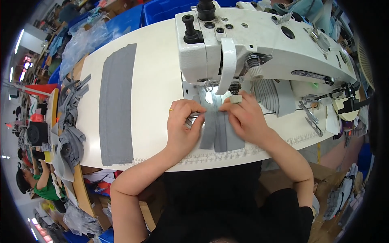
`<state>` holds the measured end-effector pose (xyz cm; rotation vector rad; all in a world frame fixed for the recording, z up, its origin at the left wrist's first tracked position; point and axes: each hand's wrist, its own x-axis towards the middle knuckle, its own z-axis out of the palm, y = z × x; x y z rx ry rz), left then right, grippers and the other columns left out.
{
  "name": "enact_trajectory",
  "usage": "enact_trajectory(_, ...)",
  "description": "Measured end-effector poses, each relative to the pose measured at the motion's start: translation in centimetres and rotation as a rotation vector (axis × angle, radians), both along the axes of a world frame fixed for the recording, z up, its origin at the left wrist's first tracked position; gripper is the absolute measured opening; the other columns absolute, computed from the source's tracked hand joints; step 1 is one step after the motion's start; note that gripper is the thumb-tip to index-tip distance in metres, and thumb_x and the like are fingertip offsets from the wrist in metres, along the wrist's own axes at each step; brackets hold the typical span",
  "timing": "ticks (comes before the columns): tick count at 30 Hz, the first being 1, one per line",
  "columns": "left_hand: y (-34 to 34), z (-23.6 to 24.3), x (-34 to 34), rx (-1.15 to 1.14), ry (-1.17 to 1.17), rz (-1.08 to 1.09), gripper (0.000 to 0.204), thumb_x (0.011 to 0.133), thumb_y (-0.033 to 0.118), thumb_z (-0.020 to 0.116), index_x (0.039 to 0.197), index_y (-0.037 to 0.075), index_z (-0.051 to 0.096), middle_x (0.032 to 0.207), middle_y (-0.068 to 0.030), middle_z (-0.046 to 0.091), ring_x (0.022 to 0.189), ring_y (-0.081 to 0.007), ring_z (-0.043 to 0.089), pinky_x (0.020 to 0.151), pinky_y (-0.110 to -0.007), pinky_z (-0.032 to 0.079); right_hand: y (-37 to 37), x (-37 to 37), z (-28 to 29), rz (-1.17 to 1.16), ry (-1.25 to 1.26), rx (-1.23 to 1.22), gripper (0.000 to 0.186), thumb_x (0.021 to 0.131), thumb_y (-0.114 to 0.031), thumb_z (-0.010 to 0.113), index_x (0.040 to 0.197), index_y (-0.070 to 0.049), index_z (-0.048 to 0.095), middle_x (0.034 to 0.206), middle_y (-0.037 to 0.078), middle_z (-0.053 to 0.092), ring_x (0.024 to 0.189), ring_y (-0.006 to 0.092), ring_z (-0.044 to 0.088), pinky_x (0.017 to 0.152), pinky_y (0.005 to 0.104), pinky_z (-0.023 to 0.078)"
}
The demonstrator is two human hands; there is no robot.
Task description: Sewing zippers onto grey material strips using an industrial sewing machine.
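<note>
Looks like aligning — left hand is pinching gray fabric at 9 o'clock; right hand is touching at 3, grip unclear. Fabric's lying 6 o'clock of sewing machine — next move calls for straight feeding.

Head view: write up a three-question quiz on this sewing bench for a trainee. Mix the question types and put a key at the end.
1. Multiple choice: What are the left hand and right hand both touching?
A) a metal tool
B) gray cloth
C) a blue bin

2. True or false: The stack of gray pieces lies to the left of the left hand.

3. Fill in the blank: A ring is worn on the ____ hand.

Key: 1. B. 2. False; it lies on the right, just beyond the right hand. 3. Left.
</note>
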<state>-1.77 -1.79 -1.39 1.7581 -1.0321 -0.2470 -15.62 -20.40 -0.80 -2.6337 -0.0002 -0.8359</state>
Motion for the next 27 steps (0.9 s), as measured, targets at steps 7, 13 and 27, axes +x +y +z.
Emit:
enact_trajectory(7, -0.4, 0.8, -0.2, -0.032, 0.071, 0.025, 0.022, 0.08, -0.008, 0.077, 0.097, 0.005, 0.077, 0.105, -0.0083, 0.068, 0.101, -0.0241, 0.067, 0.083, -0.031, 0.06, 0.4, -0.2, 1.0, 0.095, 0.089, 0.02, 0.021, 0.078, -0.001, 0.068, 0.098, -0.01, 0.071, 0.099, 0.005, 0.065, 0.1, 0.0274, 0.06, 0.085, 0.0416, 0.045)
enact_trajectory(13, -0.4, 1.2, -0.2, -0.011, 0.039, 0.019, 0.025, 0.08, -0.009, 0.076, 0.101, 0.005, 0.078, 0.112, -0.0092, 0.069, 0.111, -0.0251, 0.064, 0.081, -0.031, 0.06, 0.3, -0.6, 1.1, 0.106, 0.095, 0.041, 0.022, 0.079, -0.001, 0.069, 0.099, -0.01, 0.072, 0.1, 0.004, 0.066, 0.101, 0.0267, 0.06, 0.087, 0.0415, 0.045)
enact_trajectory(27, -0.4, 0.9, 0.1, 0.083, -0.133, -0.045, 0.041, 0.086, -0.012, 0.067, 0.118, 0.008, 0.079, 0.123, -0.0073, 0.06, 0.111, -0.0208, 0.061, 0.089, -0.03, 0.054, 0.0, -0.3, 0.6, 0.062, 0.08, -0.007, 0.033, 0.078, -0.001, 0.069, 0.109, -0.008, 0.074, 0.103, 0.009, 0.06, 0.107, 0.0314, 0.058, 0.089, 0.044, 0.044)
